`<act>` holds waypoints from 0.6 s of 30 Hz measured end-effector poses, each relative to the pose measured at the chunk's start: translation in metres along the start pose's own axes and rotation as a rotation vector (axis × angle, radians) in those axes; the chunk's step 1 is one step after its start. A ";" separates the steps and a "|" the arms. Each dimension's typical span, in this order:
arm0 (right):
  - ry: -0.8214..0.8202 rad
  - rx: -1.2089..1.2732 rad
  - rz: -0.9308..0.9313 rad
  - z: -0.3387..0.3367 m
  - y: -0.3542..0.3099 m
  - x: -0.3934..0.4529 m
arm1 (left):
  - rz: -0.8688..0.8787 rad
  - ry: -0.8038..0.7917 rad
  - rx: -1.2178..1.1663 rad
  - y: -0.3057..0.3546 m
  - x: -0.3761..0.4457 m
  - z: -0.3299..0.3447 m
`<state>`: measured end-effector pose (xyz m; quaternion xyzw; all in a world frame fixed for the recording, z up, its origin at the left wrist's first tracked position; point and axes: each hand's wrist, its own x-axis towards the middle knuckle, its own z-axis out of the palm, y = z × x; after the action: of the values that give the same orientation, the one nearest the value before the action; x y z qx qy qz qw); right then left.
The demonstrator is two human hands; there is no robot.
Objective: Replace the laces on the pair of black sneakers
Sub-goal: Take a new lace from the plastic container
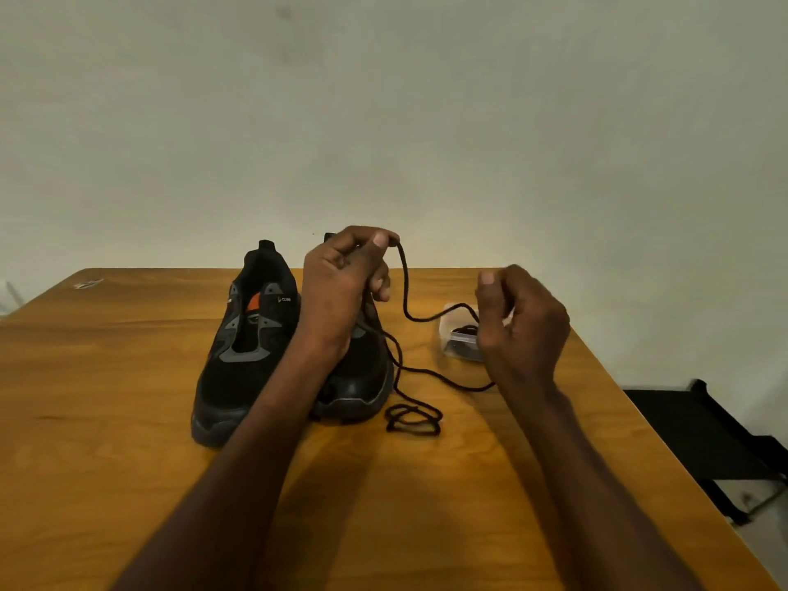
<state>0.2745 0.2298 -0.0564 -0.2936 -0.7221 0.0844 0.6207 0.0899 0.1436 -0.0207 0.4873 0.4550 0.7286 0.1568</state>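
Two black sneakers stand side by side on the wooden table (106, 377), toes toward me. The left sneaker (243, 347) has no lace in its grey eyelets. My left forearm hides much of the right sneaker (362, 377). My left hand (345, 287) is raised above that shoe, pinching a black lace (403, 287) between thumb and fingers. The lace droops to the right to my right hand (520, 326), whose fingers are curled around it. More black lace runs over the table and lies in a small coil (413, 420) in front of the right sneaker.
A small clear plastic container (454, 330) with dark laces inside sits on the table behind my right hand. The table's right edge runs diagonally near my right arm. A black object (703, 432) stands on the floor beyond it. A pale wall rises behind the table.
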 end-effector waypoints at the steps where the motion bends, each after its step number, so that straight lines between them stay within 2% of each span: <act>1: 0.000 0.016 -0.033 0.002 -0.001 0.000 | -0.035 -0.009 -0.057 0.000 -0.001 0.001; 4: -0.154 0.106 -0.065 0.008 0.001 0.002 | -0.091 -0.020 -0.076 -0.003 -0.003 0.004; 7: -0.323 -0.133 0.005 0.012 0.008 0.000 | -0.103 0.004 -0.052 -0.007 -0.002 0.003; 9: -0.466 -0.339 0.124 0.010 0.015 0.001 | -0.109 0.030 -0.027 -0.010 -0.002 0.002; 12: -0.654 -0.416 0.286 0.007 0.022 0.002 | -0.114 0.029 0.013 -0.013 -0.002 0.002; 18: -0.552 -0.398 0.343 0.004 0.027 0.002 | -0.120 -0.005 0.063 -0.013 -0.003 0.005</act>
<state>0.2796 0.2540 -0.0686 -0.4912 -0.8048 0.1210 0.3105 0.0924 0.1513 -0.0327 0.4656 0.5056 0.7021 0.1861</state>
